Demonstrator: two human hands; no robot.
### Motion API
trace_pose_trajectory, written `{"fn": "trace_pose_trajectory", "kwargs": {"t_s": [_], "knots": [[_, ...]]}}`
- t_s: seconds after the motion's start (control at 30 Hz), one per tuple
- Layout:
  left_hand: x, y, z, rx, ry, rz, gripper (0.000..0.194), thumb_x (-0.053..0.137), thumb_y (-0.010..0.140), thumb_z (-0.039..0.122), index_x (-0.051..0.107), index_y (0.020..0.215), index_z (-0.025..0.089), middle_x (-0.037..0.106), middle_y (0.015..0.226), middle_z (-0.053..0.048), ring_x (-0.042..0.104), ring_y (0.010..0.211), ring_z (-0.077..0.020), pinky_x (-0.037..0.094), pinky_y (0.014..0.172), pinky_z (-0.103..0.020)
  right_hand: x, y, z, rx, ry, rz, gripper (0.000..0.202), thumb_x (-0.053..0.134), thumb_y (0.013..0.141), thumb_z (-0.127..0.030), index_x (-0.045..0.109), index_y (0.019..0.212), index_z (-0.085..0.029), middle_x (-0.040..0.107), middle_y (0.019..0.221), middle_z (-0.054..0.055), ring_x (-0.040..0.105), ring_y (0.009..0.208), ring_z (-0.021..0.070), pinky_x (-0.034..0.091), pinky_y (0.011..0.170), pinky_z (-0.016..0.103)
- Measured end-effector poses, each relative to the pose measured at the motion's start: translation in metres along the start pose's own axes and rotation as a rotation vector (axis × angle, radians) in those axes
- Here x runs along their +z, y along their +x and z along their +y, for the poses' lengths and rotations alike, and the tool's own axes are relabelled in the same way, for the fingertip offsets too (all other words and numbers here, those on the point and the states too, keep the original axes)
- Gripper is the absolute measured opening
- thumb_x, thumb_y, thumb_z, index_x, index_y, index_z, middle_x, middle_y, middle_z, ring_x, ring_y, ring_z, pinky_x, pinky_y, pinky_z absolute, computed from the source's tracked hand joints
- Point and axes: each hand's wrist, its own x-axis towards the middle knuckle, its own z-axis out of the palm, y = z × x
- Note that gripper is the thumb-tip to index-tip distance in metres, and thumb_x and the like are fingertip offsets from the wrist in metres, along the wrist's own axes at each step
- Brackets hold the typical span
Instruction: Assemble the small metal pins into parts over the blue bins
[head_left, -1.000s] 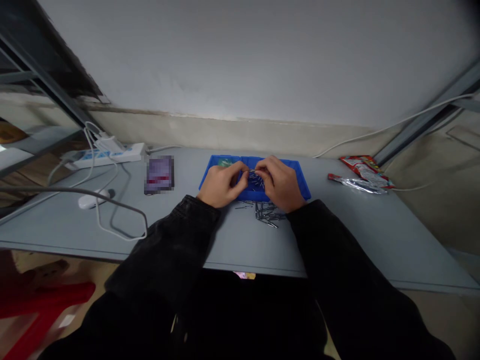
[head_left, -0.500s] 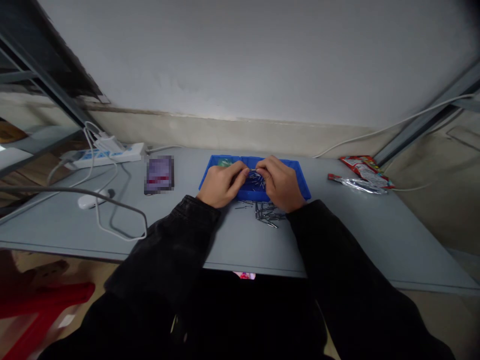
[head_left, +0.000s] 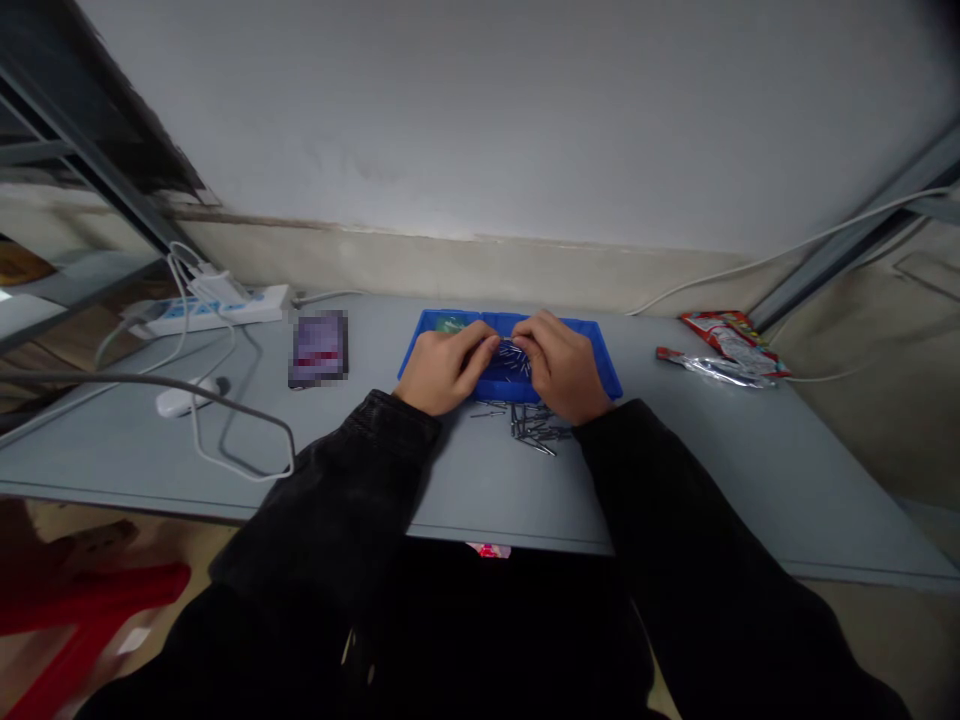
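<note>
Above a blue plastic tray (head_left: 607,375), my left hand (head_left: 444,368) and my right hand (head_left: 564,365) face each other with thumbs and forefingers pinched. A thin metal piece, seemingly a blind rivet (head_left: 506,339), spans the small gap between the fingertips and is gripped from both sides. Several more blind rivets lie inside the tray below the hands. A loose pile of rivets (head_left: 536,428) is spread on the grey table (head_left: 480,490), just in front of the tray. In the tray's left part sits something green (head_left: 451,325), partly covered by my left hand.
To the left are a purple, blurred-out packet (head_left: 319,348), a white power strip (head_left: 217,312) with cables and a white plug-like device (head_left: 184,398). Toward the right lie a red snack wrapper (head_left: 731,340) and a silver packet (head_left: 724,372). A wall stands behind the table.
</note>
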Motion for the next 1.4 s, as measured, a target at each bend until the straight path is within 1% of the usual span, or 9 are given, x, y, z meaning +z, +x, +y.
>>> {"fn": "trace_pose_trajectory", "kwargs": {"t_s": [0.17, 0.23, 0.43, 0.6, 0.93, 1.03, 1.23, 1.4], "knots": [[0.0014, -0.0008, -0.0015, 0.002, 0.002, 0.024, 0.029, 0.045, 0.105, 0.035, 0.067, 0.1, 0.017, 0.067, 0.075, 0.0, 0.055, 0.056, -0.009, 0.041, 0.06, -0.024, -0.0007, 0.0, -0.0004, 0.003, 0.004, 0.005, 0.022, 0.042, 0.104, -0.025, 0.06, 0.094, -0.021, 0.064, 0.09, 0.003, 0.06, 0.085, 0.016, 0.046, 0.075, 0.03], [0.0015, -0.0008, -0.0016, -0.005, 0.0, 0.026, 0.028, 0.046, 0.105, 0.035, 0.068, 0.101, 0.017, 0.067, 0.074, 0.001, 0.054, 0.055, -0.0087, 0.041, 0.059, -0.023, -0.0004, 0.0002, 0.0001, 0.001, 0.004, 0.014, 0.02, 0.043, 0.104, -0.024, 0.06, 0.094, -0.02, 0.064, 0.09, 0.003, 0.06, 0.084, 0.0158, 0.046, 0.074, 0.029], [0.0014, -0.0003, 0.0, -0.038, 0.011, 0.054, 0.028, 0.05, 0.103, 0.038, 0.069, 0.102, 0.017, 0.058, 0.058, 0.005, 0.05, 0.048, -0.0089, 0.039, 0.055, -0.023, 0.0003, 0.0009, 0.0014, 0.0, 0.012, 0.051, 0.014, 0.048, 0.102, -0.023, 0.059, 0.093, -0.02, 0.063, 0.089, 0.002, 0.059, 0.081, 0.0152, 0.046, 0.073, 0.029], [0.0018, 0.0002, 0.0011, -0.04, 0.013, 0.092, 0.027, 0.052, 0.102, 0.037, 0.07, 0.1, 0.017, 0.054, 0.054, 0.005, 0.048, 0.046, -0.0089, 0.038, 0.054, -0.023, -0.0025, 0.0018, 0.0007, 0.033, -0.002, 0.061, 0.015, 0.047, 0.102, -0.024, 0.059, 0.093, -0.021, 0.063, 0.089, 0.003, 0.059, 0.081, 0.016, 0.046, 0.074, 0.03], [0.0009, 0.0006, 0.0004, -0.043, 0.005, 0.116, 0.026, 0.051, 0.102, 0.035, 0.07, 0.102, 0.018, 0.054, 0.055, 0.006, 0.049, 0.048, -0.0088, 0.037, 0.054, -0.023, -0.0058, 0.0023, 0.0042, 0.034, 0.003, 0.092, 0.022, 0.045, 0.104, -0.029, 0.063, 0.093, -0.021, 0.067, 0.091, 0.004, 0.062, 0.085, 0.0167, 0.048, 0.077, 0.031], [0.0008, 0.0004, 0.0002, -0.048, 0.004, 0.113, 0.026, 0.051, 0.102, 0.035, 0.07, 0.103, 0.018, 0.055, 0.056, 0.005, 0.05, 0.049, -0.009, 0.038, 0.054, -0.023, -0.0057, 0.0026, 0.0037, 0.038, 0.014, 0.101, 0.02, 0.046, 0.104, -0.028, 0.063, 0.093, -0.022, 0.067, 0.091, 0.004, 0.062, 0.086, 0.0167, 0.049, 0.079, 0.031], [0.001, 0.0, -0.0003, -0.053, -0.009, 0.122, 0.026, 0.051, 0.102, 0.035, 0.069, 0.105, 0.018, 0.054, 0.055, 0.005, 0.049, 0.048, -0.0097, 0.037, 0.053, -0.023, -0.0049, 0.003, 0.002, 0.053, 0.028, 0.118, 0.013, 0.052, 0.1, -0.026, 0.061, 0.091, -0.021, 0.065, 0.087, 0.002, 0.061, 0.081, 0.0159, 0.049, 0.076, 0.031], [0.0011, -0.0002, -0.0003, -0.056, -0.003, 0.127, 0.025, 0.051, 0.102, 0.035, 0.069, 0.105, 0.018, 0.055, 0.056, 0.005, 0.049, 0.048, -0.0095, 0.037, 0.054, -0.024, -0.0047, 0.0029, 0.0013, 0.057, 0.021, 0.094, 0.014, 0.049, 0.101, -0.023, 0.061, 0.093, -0.022, 0.065, 0.09, 0.003, 0.062, 0.085, 0.0172, 0.05, 0.079, 0.032]]}}
